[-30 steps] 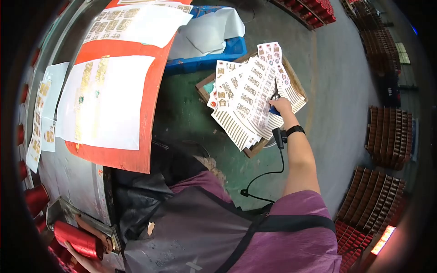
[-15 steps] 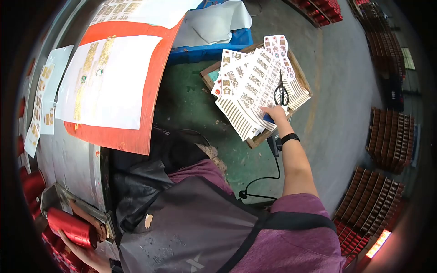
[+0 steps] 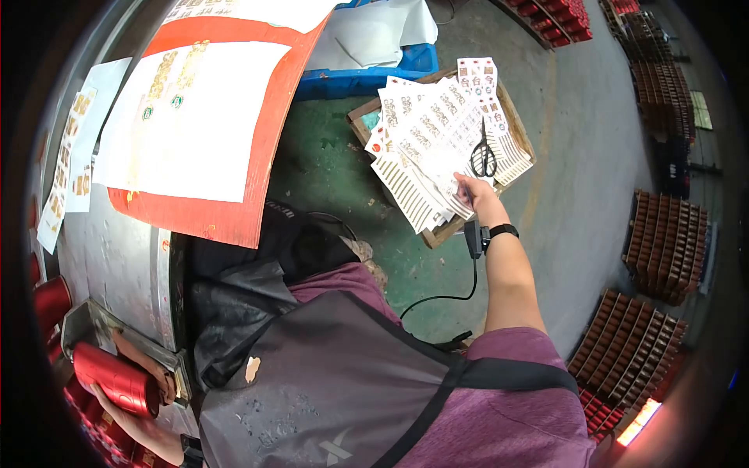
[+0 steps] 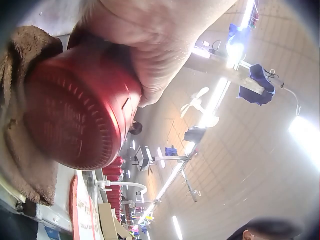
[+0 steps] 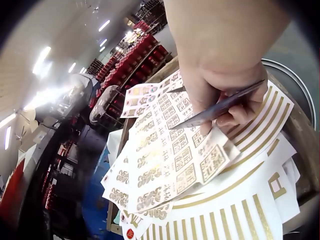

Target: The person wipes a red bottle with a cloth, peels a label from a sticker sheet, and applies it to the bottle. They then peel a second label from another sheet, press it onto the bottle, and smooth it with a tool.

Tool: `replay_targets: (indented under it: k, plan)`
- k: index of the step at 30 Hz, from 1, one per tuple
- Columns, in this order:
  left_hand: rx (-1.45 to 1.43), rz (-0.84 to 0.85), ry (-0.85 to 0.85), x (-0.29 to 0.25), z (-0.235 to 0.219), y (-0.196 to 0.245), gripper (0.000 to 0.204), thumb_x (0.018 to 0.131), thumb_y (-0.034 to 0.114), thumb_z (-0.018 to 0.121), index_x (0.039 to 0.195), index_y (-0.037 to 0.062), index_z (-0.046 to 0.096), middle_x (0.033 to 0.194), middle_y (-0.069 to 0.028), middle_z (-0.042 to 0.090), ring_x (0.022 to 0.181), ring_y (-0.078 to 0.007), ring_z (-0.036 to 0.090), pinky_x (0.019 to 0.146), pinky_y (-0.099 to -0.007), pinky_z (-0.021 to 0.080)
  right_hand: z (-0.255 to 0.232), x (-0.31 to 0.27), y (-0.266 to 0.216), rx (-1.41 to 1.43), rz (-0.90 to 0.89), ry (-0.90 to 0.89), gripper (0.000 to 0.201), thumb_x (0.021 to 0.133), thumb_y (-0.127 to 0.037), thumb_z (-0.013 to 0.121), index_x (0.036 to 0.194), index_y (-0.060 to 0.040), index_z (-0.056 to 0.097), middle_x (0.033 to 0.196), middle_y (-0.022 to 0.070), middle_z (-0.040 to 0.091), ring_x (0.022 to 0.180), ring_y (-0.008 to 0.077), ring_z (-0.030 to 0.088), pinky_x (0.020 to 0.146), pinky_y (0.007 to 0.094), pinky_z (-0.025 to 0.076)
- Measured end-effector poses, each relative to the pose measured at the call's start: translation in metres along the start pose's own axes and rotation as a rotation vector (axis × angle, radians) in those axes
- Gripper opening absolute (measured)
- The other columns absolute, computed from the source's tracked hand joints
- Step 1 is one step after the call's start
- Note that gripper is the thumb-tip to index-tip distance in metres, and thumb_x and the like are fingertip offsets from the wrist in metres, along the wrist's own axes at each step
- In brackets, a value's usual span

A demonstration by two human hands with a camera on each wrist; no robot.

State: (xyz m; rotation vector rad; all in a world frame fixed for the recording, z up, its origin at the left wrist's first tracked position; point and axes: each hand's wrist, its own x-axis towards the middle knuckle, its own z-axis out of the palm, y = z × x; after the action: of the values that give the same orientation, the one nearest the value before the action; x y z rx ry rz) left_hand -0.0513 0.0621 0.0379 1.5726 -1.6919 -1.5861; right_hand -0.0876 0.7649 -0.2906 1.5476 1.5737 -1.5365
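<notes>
My left hand [image 3: 117,413] grips a red cylindrical jar [image 3: 113,378] that lies on its side, its round embossed base [image 4: 70,125] showing in the left wrist view. Brown towel cloth [image 4: 30,165] lies against the jar. Over a pile of gold-printed sticker sheets [image 3: 433,129], my right hand [image 3: 477,193] holds a thin, flat dark-blue piece [image 5: 220,107] with a pointed end. Its fingers reach the edge of the top sheet [image 5: 165,155], which curls up beneath them. Black-handled scissors [image 3: 484,160] lie on the sheets just beyond this hand.
A wooden crate [image 3: 515,117] bears the sheets. Left of it stands a blue bin [image 3: 343,82] with white paper. An orange-red board [image 3: 234,222] with a white printed sheet overhangs the metal bench [image 3: 117,265]. Stacked racks [image 3: 667,242] line the right side.
The right hand has come away from the scissors, which now lie on the sheets, and moved to the top sheet's edge. The left hand keeps hold of the jar.
</notes>
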Motion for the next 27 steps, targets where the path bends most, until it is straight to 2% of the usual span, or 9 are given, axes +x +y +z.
replay_targets:
  k: [6,9,14,17,18,19,20,21,27]
  plan:
    - [0.003,-0.01,0.022,-0.058,0.056,0.027,0.081,0.094,0.051,0.056,0.154,0.0056,0.025,0.157,-0.0147,0.029,0.144,-0.0288,0.032,0.117,-0.0453,0.03,-0.007,-0.02,0.0,0.163,-0.074,-0.177,0.03,0.082,-0.023,0.078,0.061,-0.0103,0.06,0.058,0.0013,0.058,0.043,0.0118,0.046,0.039,0.0261,0.033]
    - [-0.006,-0.003,0.024,-0.071,0.066,0.031,0.081,0.094,0.05,0.056,0.154,0.0058,0.025,0.158,-0.0146,0.029,0.144,-0.0286,0.032,0.117,-0.0452,0.03,-0.021,0.001,0.008,0.016,-0.074,0.019,0.021,0.082,-0.019,0.076,0.068,-0.0071,0.065,0.064,0.0033,0.063,0.047,0.0142,0.052,0.043,0.0278,0.041]
    - [-0.029,0.0,0.046,-0.074,0.061,0.026,0.081,0.094,0.049,0.056,0.155,0.006,0.024,0.158,-0.0142,0.028,0.144,-0.0284,0.032,0.117,-0.0451,0.03,0.002,0.005,-0.007,-0.805,-0.754,0.593,0.039,0.074,-0.032,0.079,0.097,-0.0014,0.072,0.076,0.0161,0.071,0.071,0.0278,0.068,0.068,0.0382,0.054]
    - [-0.022,-0.002,0.069,-0.067,0.06,0.023,0.08,0.095,0.049,0.056,0.155,0.0061,0.024,0.158,-0.014,0.028,0.144,-0.0282,0.032,0.118,-0.0449,0.03,0.081,-0.03,-0.044,-0.924,-0.891,0.435,0.062,0.072,-0.042,0.078,0.124,-0.0106,0.063,0.109,0.0234,0.064,0.102,0.0389,0.064,0.088,0.0436,0.052]
    - [-0.022,-0.003,0.079,-0.138,0.134,0.034,0.08,0.095,0.049,0.056,0.155,0.0061,0.024,0.158,-0.014,0.028,0.144,-0.0282,0.032,0.118,-0.0449,0.03,0.105,-0.038,-0.052,-0.961,-0.936,0.417,0.069,0.072,-0.043,0.078,0.132,-0.0149,0.059,0.114,0.0243,0.061,0.105,0.0395,0.062,0.09,0.0437,0.051]
    - [-0.025,-0.003,0.09,-0.137,0.134,0.033,0.08,0.095,0.048,0.056,0.155,0.0061,0.024,0.158,-0.0139,0.028,0.144,-0.0281,0.032,0.118,-0.0449,0.03,0.123,-0.044,-0.06,-0.969,-0.941,0.406,0.069,0.072,-0.043,0.078,0.132,-0.0149,0.059,0.114,0.0243,0.061,0.105,0.0395,0.062,0.09,0.0437,0.051]
    - [-0.029,-0.003,0.102,-0.134,0.132,0.033,0.08,0.095,0.048,0.056,0.155,0.0062,0.024,0.158,-0.0138,0.028,0.144,-0.0281,0.032,0.118,-0.0448,0.03,0.139,-0.048,-0.067,-1.063,-0.925,0.348,0.075,0.071,-0.044,0.079,0.138,-0.0194,0.053,0.118,0.0258,0.058,0.106,0.04,0.062,0.091,0.0438,0.051]
    - [-0.038,-0.001,0.116,-0.053,0.057,0.02,0.08,0.095,0.048,0.056,0.155,0.0062,0.024,0.158,-0.0138,0.028,0.144,-0.028,0.031,0.118,-0.0448,0.03,0.15,-0.049,-0.074,-1.156,-0.911,0.291,0.082,0.071,-0.045,0.08,0.143,-0.0239,0.047,0.121,0.0273,0.056,0.107,0.0405,0.062,0.092,0.0439,0.051]
    - [-0.069,-0.01,0.183,-0.047,0.047,0.013,0.08,0.095,0.047,0.057,0.155,0.0065,0.024,0.159,-0.0134,0.027,0.144,-0.0277,0.031,0.118,-0.0446,0.029,0.158,-0.027,-0.089,-1.392,-0.916,0.212,0.085,0.073,-0.045,0.079,0.146,-0.0212,0.043,0.111,0.0235,0.065,0.107,0.0393,0.062,0.093,0.0449,0.05]
